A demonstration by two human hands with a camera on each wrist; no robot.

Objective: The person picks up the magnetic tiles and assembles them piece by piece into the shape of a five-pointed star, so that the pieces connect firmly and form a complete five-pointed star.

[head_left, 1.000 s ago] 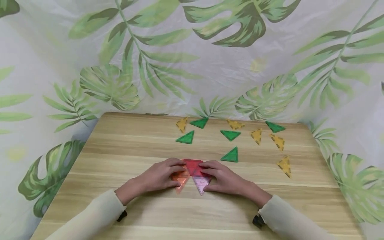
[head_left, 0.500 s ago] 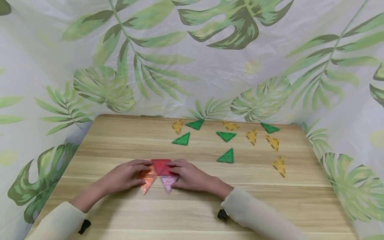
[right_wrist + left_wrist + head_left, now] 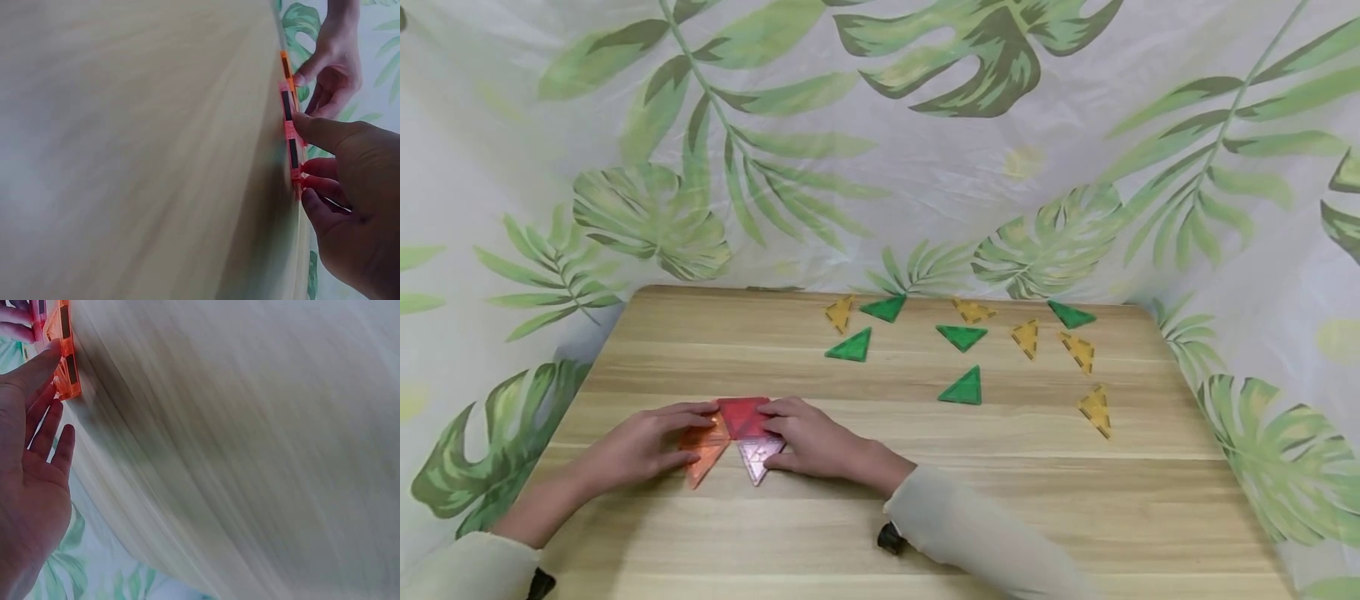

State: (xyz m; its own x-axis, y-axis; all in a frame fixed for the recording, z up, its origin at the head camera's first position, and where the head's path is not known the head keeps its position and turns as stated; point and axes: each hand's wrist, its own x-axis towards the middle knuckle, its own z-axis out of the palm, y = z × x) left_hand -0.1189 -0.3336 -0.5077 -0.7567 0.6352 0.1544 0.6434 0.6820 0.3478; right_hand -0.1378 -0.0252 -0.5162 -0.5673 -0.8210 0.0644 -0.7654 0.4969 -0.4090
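Observation:
Joined flat triangular magnetic tiles lie on the table's left half in the head view: orange tiles [image 3: 703, 460] at left, red tiles [image 3: 742, 417] at the top middle, a pale purple tile [image 3: 757, 460] at lower right. My left hand [image 3: 638, 446] holds the orange side, its thumb low and fingers at the upper edge. From the other side my right hand [image 3: 820, 443] holds the group, fingers on the red part and thumb beside the purple tile. In the left wrist view the thumb presses on an orange tile [image 3: 65, 369]. Fingers hide parts of the outer tiles.
Several loose green triangular tiles [image 3: 962, 337] and yellow triangular tiles [image 3: 1026, 340] lie scattered across the back and right of the wooden table [image 3: 865, 517]. A leaf-patterned cloth [image 3: 820, 167] hangs behind the table and down its sides.
Both hands have slid the joined tiles leftward across the table, from near the middle to the left half. The head view has shifted slightly. The loose green and yellow tiles stay in place.

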